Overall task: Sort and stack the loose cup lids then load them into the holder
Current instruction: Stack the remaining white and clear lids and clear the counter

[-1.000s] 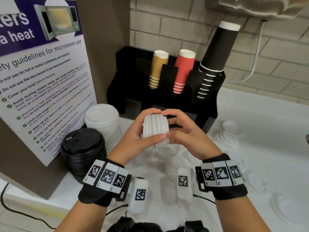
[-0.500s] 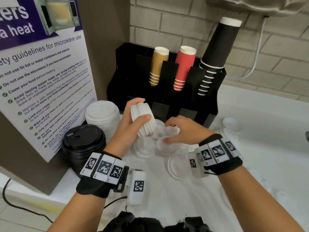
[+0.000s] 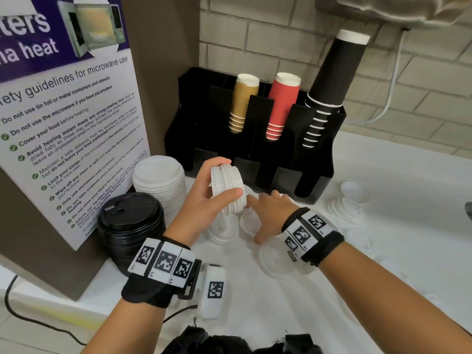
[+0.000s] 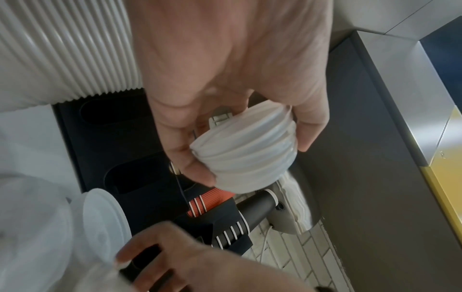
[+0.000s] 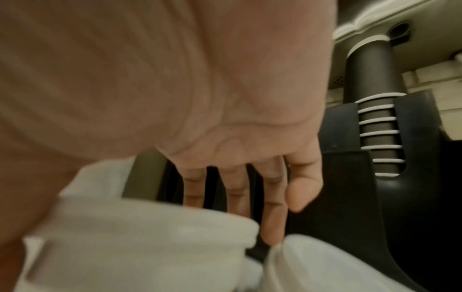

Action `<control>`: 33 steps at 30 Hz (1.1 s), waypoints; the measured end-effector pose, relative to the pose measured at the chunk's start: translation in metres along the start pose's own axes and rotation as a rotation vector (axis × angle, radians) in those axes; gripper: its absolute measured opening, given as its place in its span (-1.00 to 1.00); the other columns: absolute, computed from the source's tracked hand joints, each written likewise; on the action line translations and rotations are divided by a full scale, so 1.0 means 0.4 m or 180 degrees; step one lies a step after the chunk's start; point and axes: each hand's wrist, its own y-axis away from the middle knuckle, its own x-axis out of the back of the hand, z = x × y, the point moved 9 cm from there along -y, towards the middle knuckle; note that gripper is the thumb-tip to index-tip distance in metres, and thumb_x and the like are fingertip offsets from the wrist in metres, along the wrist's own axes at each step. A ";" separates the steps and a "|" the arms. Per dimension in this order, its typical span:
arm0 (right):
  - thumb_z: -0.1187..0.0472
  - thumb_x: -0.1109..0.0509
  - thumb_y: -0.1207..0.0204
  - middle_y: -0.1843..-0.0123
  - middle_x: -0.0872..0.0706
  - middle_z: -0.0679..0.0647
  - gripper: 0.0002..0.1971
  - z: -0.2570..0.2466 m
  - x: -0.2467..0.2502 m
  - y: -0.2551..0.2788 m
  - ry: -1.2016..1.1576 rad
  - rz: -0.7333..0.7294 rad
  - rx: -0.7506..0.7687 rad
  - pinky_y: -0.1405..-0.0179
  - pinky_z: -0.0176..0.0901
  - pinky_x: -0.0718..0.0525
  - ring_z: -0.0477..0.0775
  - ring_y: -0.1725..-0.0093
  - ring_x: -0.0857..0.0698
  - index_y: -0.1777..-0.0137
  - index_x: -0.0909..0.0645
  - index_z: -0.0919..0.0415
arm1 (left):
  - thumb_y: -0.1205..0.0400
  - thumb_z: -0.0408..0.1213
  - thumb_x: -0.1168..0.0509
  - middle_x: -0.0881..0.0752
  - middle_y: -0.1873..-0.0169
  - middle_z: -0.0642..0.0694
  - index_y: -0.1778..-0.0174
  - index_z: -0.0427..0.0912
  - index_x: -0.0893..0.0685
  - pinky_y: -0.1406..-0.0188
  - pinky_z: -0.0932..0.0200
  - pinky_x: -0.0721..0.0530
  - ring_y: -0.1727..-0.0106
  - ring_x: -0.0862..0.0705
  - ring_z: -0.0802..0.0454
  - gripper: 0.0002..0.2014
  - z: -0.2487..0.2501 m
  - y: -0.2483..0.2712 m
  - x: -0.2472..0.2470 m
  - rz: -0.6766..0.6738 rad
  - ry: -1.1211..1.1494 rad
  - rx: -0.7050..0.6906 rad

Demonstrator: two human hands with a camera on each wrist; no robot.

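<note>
A small stack of white lids is held on its side above the counter, gripped between the thumb and fingers of the left hand. Just beside it, the right hand reaches down with fingers straight among loose clear lids before the black holder.

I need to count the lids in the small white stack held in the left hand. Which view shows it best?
The left wrist view: the small white stack fills the centre, ridges sharp, gripped by the left hand. The head view shows it smaller, partly behind the thumb. The right wrist view is blurred; it cannot be picked out there.
</note>
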 end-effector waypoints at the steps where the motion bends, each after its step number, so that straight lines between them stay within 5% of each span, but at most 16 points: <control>1: -0.10 -0.61 -0.23 -0.30 -0.47 0.08 -0.12 0.002 0.015 0.010 -0.0171 0.0040 0.0060 -0.14 0.02 -0.49 0.18 -0.24 -0.47 -0.48 -0.19 -0.04 | -0.32 0.03 -0.44 -0.61 0.02 0.41 -0.26 0.21 -0.49 0.07 0.35 -0.63 -0.03 -0.62 0.36 -0.43 0.002 0.003 0.003 0.0005 -0.0072 -0.0005; 4: 0.02 -0.72 -0.12 -0.26 -0.43 -0.05 -0.04 0.002 0.086 0.056 -0.0981 0.0236 0.0412 -0.01 -0.10 -0.64 0.03 -0.12 -0.54 -0.42 -0.17 -0.15 | -0.31 0.05 -0.44 -0.60 0.02 0.42 -0.26 0.23 -0.48 0.05 0.29 -0.64 -0.05 -0.62 0.31 -0.43 -0.001 0.008 0.010 -0.0005 -0.0232 0.0046; 7: -0.07 -0.75 -0.02 -0.18 -0.48 -0.16 0.03 -0.007 0.166 0.107 -0.1590 0.0560 0.0791 -0.05 -0.21 -0.62 -0.12 -0.11 -0.54 -0.43 -0.17 -0.24 | -0.30 0.05 -0.47 -0.62 0.00 0.36 -0.24 0.27 -0.51 -0.06 0.03 -0.69 -0.13 -0.63 0.11 -0.44 -0.010 0.010 0.001 -0.0119 -0.0300 0.0157; 11: -0.07 -0.70 -0.16 -0.17 -0.58 -0.17 -0.14 -0.011 0.216 0.151 -0.2419 0.0913 0.1152 -0.02 -0.33 -0.66 -0.18 -0.15 -0.62 -0.41 -0.29 -0.20 | -0.34 -0.04 -0.49 -0.66 -0.13 0.04 -0.24 0.25 -0.54 -0.23 -0.25 -0.67 -0.23 -0.66 -0.15 -0.47 -0.004 0.014 -0.017 -0.0210 -0.0129 0.0100; 15: 0.28 -0.64 -0.33 -0.28 -0.60 -0.05 -0.33 -0.002 0.190 0.171 -0.3630 0.0993 0.1386 -0.12 -0.01 -0.76 -0.04 -0.21 -0.69 -0.38 -0.42 -0.03 | -0.35 0.02 -0.51 -0.66 -0.13 0.06 -0.20 0.25 -0.60 -0.11 -0.03 -0.67 -0.24 -0.65 -0.07 -0.52 -0.002 0.011 -0.020 -0.0186 0.0281 0.0185; 18: 0.39 -0.58 -0.37 -0.34 -0.56 0.05 -0.38 0.008 0.184 0.179 -0.3993 0.1190 0.1484 -0.07 -0.01 -0.75 0.03 -0.25 -0.68 -0.38 -0.46 0.05 | -0.35 0.06 -0.51 -0.66 -0.17 0.04 -0.21 0.26 -0.62 -0.02 0.09 -0.66 -0.24 -0.65 -0.02 -0.52 -0.001 0.011 -0.029 -0.0259 0.0326 0.0233; 33: 0.34 -0.63 -0.32 -0.27 -0.57 -0.02 -0.39 0.010 0.193 0.191 -0.4192 0.1497 0.1703 0.06 -0.13 -0.74 0.04 -0.24 -0.65 -0.32 -0.49 0.03 | -0.38 0.06 -0.47 -0.67 -0.17 0.08 -0.21 0.29 -0.59 -0.01 0.13 -0.67 -0.25 -0.66 0.00 -0.54 0.014 0.015 -0.039 -0.0090 0.0484 0.0162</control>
